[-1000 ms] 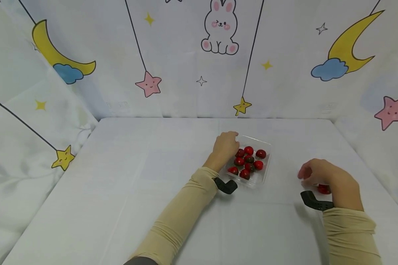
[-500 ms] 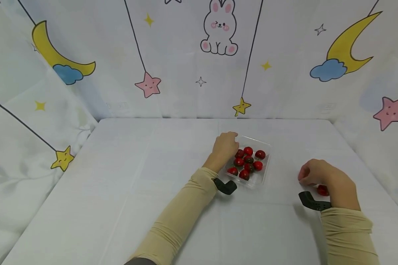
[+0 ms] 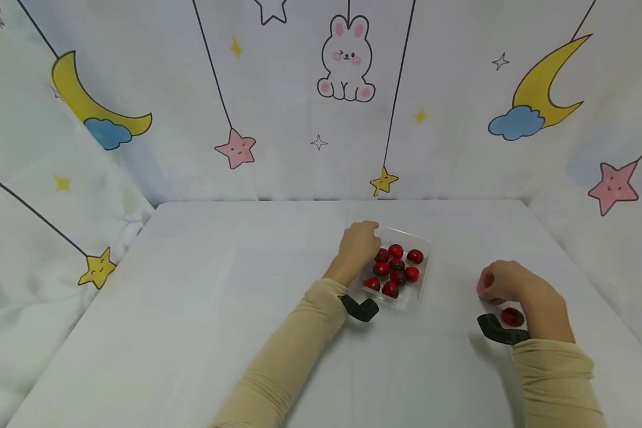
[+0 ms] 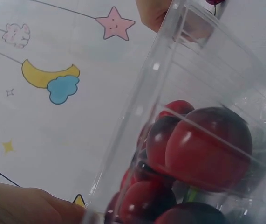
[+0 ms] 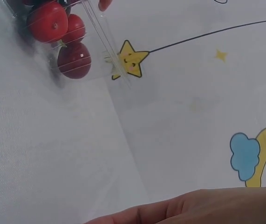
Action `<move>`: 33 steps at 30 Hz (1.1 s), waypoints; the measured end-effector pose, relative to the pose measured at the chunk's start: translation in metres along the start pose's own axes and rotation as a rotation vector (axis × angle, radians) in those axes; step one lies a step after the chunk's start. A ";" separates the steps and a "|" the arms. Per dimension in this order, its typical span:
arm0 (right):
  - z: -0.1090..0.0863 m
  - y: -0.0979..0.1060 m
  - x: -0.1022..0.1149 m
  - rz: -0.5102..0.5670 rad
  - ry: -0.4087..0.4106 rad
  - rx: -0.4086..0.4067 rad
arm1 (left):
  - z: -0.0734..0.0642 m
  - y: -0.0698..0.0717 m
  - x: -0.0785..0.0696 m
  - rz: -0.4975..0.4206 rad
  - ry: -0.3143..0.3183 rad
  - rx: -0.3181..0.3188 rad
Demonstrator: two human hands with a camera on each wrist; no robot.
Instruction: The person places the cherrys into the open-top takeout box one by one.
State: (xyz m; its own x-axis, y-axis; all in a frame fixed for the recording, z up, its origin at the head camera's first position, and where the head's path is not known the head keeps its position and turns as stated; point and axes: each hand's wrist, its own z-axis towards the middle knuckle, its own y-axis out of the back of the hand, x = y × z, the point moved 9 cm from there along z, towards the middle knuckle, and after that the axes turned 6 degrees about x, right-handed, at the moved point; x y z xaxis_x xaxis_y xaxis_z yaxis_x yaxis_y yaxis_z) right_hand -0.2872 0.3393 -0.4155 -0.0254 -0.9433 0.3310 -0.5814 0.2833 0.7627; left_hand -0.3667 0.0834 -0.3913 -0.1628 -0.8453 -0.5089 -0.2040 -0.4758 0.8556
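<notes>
A clear plastic box (image 3: 419,291) with several dark red cherries (image 3: 397,264) in it sits on the white table. My left hand (image 3: 359,246) grips its left rim; in the left wrist view part of this hand (image 4: 30,205) meets the box edge. To the right of the box, my right hand (image 3: 505,282) has thumb and forefinger together at the stem of a single cherry (image 3: 512,317). That cherry lies below the palm, close to the tabletop. In the right wrist view the hand (image 5: 184,210) shows only at the bottom, its fingertips cut off.
The white-covered table (image 3: 192,309) reaches back to a white cloth backdrop (image 3: 278,89) printed with moons, stars and a rabbit. A black camera mount (image 3: 359,309) sticks out from the left wrist, another mount (image 3: 500,331) from the right.
My right thumb and fingers have come together from a looser pose, and the single cherry shows more fully beside the wrist. My left hand keeps its place at the box. The head view has tilted slightly.
</notes>
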 end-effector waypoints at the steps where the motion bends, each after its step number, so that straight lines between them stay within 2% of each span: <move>1: 0.000 0.000 -0.001 0.000 0.002 -0.005 | 0.000 -0.001 -0.001 0.000 -0.003 -0.002; 9: 0.002 -0.001 0.000 0.003 0.025 -0.046 | -0.003 -0.004 0.002 -0.038 0.001 0.002; 20: 0.002 0.005 0.005 0.010 0.061 -0.098 | -0.003 0.000 -0.001 -0.007 -0.021 -0.030; 27: 0.007 0.005 0.007 -0.019 0.074 -0.111 | -0.001 -0.002 0.000 0.011 -0.013 -0.028; 33: 0.008 0.005 0.011 -0.001 0.098 -0.123 | 0.000 -0.002 0.000 0.020 -0.010 -0.025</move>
State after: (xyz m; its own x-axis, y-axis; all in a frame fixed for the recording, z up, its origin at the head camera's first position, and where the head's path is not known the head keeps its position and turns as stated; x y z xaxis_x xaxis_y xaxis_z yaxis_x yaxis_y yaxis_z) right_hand -0.2971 0.3285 -0.4125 0.0584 -0.9240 0.3780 -0.4771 0.3068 0.8236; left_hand -0.3657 0.0845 -0.3930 -0.1765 -0.8520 -0.4929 -0.1763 -0.4653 0.8674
